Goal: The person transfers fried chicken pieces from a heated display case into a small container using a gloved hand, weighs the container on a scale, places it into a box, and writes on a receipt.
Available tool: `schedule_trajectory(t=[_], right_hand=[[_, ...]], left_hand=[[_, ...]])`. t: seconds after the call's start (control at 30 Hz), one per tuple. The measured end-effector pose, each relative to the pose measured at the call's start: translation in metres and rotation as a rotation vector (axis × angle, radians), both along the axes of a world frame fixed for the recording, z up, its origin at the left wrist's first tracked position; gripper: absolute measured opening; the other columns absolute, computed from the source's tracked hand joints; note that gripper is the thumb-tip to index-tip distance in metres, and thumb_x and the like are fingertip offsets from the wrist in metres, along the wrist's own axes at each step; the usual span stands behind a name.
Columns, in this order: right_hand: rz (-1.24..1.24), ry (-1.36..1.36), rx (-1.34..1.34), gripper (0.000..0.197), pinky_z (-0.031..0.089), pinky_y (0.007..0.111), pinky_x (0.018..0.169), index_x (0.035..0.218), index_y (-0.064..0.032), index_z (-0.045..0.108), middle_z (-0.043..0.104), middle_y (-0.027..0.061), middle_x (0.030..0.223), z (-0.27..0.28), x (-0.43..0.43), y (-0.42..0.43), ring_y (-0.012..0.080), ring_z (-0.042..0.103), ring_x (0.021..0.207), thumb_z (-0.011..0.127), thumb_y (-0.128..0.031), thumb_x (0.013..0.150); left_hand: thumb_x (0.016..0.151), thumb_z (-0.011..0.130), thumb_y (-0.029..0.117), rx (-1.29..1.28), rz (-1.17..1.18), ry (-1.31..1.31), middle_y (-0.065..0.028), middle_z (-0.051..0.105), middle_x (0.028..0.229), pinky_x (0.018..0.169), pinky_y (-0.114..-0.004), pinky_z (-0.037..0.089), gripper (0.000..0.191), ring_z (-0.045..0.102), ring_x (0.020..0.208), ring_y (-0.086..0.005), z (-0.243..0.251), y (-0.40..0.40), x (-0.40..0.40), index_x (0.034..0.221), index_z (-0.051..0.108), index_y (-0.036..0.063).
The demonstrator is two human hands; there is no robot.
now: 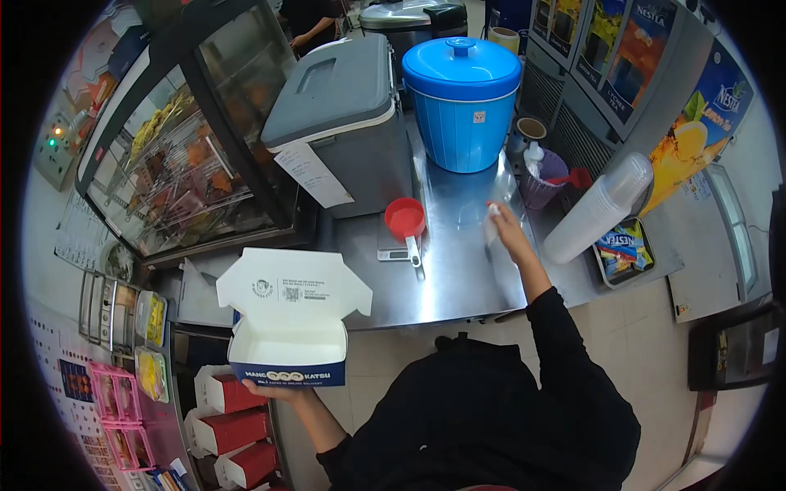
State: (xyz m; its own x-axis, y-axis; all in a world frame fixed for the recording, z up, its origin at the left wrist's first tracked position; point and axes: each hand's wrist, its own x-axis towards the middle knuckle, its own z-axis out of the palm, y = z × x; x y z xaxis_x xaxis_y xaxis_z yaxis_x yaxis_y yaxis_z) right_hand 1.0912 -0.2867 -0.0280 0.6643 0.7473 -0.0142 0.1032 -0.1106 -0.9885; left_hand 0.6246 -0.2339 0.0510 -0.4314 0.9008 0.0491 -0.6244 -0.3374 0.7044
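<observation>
My left hand supports a paperboard takeaway box from below, over the left front of the steel counter. The box's lid stands up with its side flaps spread; the white inside looks bare, and the dark blue front bears writing. Over the counter's right part, my right hand holds a small white piece of cloth or paper, blurred, with a bit of red at its top. Between my hands, a red scoop with a white handle rests on a flat digital scale.
Behind the counter stand a grey cooler box and a blue lidded bucket. A glass food warmer is left. Stacked clear cups, a purple basket and a sachet tray line the right. Red boxes fill a lower shelf.
</observation>
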Motion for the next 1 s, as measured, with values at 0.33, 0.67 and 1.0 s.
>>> schedule_trajectory(t=[0.33, 0.67, 1.0], right_hand=[[-0.691, -1.173, -0.244, 0.040, 0.036, 0.043, 0.099, 0.122, -0.0072, 0.053, 0.049, 0.0171, 0.124, 0.048, 0.117, 0.017, 0.0354, 0.045, 0.117, 0.060, -0.013, 0.082], [-0.246, -1.076, -0.076, 0.054, 0.036, 0.040, 0.099, 0.119, -0.0028, 0.051, 0.051, 0.0158, 0.121, 0.065, 0.073, 0.014, 0.0322, 0.047, 0.115, 0.072, -0.011, 0.070], [1.337, -0.281, 0.617, 0.031, 0.049, 0.034, 0.077, 0.111, -0.0081, 0.059, 0.061, 0.0092, 0.101, 0.145, -0.133, 0.034, 0.0293, 0.060, 0.091, 0.065, -0.008, 0.080]], left_hand=[[0.084, 0.035, 0.061, -0.041, 0.180, 0.047, -0.0149, 0.044, 0.132, 0.096, -0.045, 0.043, 0.076, 0.048, 0.118, -0.0305, 0.008, 0.007, 0.030, 0.132, 0.039, 0.0029], [0.079, 0.043, 0.067, 0.109, 0.025, 0.300, -0.0150, 0.042, 0.131, 0.098, -0.041, 0.039, 0.087, 0.045, 0.118, -0.0290, -0.011, -0.005, 0.064, 0.134, 0.033, 0.0001], [0.057, 0.063, 0.077, 0.642, 0.194, 0.929, -0.0303, 0.017, 0.140, 0.104, -0.055, 0.027, 0.115, 0.026, 0.129, -0.0436, -0.004, 0.003, 0.138, 0.140, 0.022, 0.0086]])
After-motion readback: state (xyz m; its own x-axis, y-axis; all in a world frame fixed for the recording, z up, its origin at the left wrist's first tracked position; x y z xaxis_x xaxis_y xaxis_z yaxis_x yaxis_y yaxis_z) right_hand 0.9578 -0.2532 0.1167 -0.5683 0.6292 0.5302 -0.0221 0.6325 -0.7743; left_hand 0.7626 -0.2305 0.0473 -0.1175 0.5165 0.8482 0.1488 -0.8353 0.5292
